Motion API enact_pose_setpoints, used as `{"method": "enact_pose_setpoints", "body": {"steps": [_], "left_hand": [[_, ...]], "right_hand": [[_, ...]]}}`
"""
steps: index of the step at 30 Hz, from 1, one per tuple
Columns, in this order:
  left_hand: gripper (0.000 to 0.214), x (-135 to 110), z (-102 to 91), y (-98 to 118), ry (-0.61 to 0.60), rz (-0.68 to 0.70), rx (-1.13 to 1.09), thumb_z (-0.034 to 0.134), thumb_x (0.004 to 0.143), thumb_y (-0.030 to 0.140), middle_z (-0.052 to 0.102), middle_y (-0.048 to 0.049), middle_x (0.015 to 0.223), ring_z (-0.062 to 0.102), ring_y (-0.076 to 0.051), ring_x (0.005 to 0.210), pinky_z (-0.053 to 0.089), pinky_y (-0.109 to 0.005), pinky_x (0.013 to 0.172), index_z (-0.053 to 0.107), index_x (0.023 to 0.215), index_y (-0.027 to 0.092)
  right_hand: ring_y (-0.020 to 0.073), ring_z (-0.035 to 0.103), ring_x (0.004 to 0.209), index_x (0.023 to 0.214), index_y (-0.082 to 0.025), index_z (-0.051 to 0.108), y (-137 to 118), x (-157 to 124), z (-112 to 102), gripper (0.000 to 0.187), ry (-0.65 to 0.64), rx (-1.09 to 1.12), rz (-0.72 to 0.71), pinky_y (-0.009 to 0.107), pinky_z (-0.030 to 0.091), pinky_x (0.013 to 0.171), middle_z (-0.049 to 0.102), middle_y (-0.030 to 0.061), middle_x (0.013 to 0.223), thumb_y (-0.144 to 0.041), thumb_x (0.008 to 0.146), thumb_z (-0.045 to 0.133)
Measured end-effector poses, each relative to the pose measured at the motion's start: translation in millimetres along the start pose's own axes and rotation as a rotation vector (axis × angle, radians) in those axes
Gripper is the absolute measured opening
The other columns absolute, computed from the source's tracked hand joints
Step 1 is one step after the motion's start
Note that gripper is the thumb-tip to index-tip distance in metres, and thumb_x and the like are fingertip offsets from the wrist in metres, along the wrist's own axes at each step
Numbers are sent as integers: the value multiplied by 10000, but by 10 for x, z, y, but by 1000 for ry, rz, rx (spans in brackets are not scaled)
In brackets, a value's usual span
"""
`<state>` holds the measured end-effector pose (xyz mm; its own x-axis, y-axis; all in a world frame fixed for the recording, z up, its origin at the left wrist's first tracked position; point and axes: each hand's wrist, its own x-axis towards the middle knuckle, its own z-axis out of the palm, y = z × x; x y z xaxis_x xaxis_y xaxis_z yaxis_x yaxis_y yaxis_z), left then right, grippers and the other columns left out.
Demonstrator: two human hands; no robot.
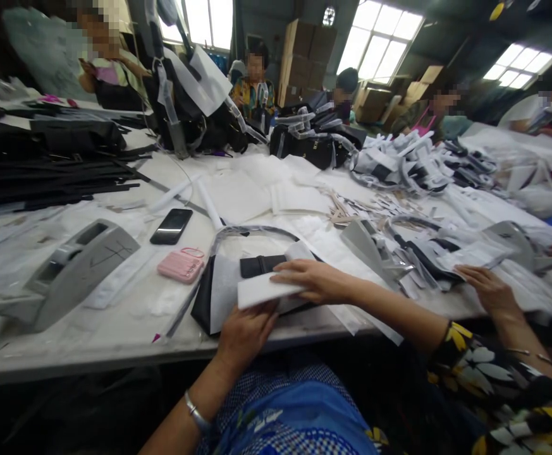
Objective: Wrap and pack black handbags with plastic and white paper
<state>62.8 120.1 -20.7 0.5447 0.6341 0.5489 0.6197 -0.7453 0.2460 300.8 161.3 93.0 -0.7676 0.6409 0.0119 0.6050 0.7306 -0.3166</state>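
Note:
My left hand (246, 333), with a silver bangle on the wrist, reaches up from the table's near edge. Its fingers curl onto the near edge of a white padded strip (262, 292). The strip lies across a black bag (219, 292) that has a paper-wrapped handle (257, 231). A co-worker in a flowered sleeve sits to my right. One of that person's hands (314, 281) rests on the same strip, the other (488, 289) on paper-wrapped pieces. My right hand is out of view.
A pink pouch (181, 265) and a black phone (171, 226) lie left of the bag, a grey tape dispenser (74, 268) further left. Black straps (52, 177), wrapped bags (313, 148) and white paper cover the table (114, 328). Several people sit along the far side.

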Motion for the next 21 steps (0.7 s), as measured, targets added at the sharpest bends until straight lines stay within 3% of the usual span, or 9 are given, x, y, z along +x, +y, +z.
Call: {"method": "enact_pose_setpoints", "body": {"steps": [2,5,10,14,21], "left_hand": [[338,13,2,-13,12,35,-11,519,987,258,687,-77,1252,626,-236,1177,489,-409,1030,602,1310,201],[321,17,2,-8,12,40,-18,502,994,243,671,-72,1279,586,-228,1239,449,-398,1078,610,1294,202],[274,-21,0,32,-13,-37,10,468,1007,308,741,-52,872,703,-194,845,538,-283,783,722,1025,205],[284,-51,3,16,-42,-6,25,450,1014,311,746,-40,890,698,-176,781,522,-260,723,714,1055,215],[315,-84,20,-37,-71,13,65,437,1019,327,755,-35,916,713,-164,698,535,-243,609,696,1149,204]], "right_hand": [[261,478,1314,1471,-247,454,-44,67,-55,506,132,-62,12,461,423,1080,472,133,1477,-280,973,538],[288,404,1369,1482,-278,435,-98,191,-2,568,267,-199,-15,491,361,1114,398,118,1541,-467,963,565],[284,391,1379,1493,-230,418,11,257,556,635,109,-199,-122,468,321,1132,436,99,1534,-584,969,481],[273,248,1464,1505,-217,391,101,207,758,630,157,-200,-115,518,153,1205,422,80,1546,-568,986,457],[260,481,1240,1446,-219,477,-18,243,532,545,155,-273,-141,413,409,1023,443,98,1519,-535,1005,429]]}}
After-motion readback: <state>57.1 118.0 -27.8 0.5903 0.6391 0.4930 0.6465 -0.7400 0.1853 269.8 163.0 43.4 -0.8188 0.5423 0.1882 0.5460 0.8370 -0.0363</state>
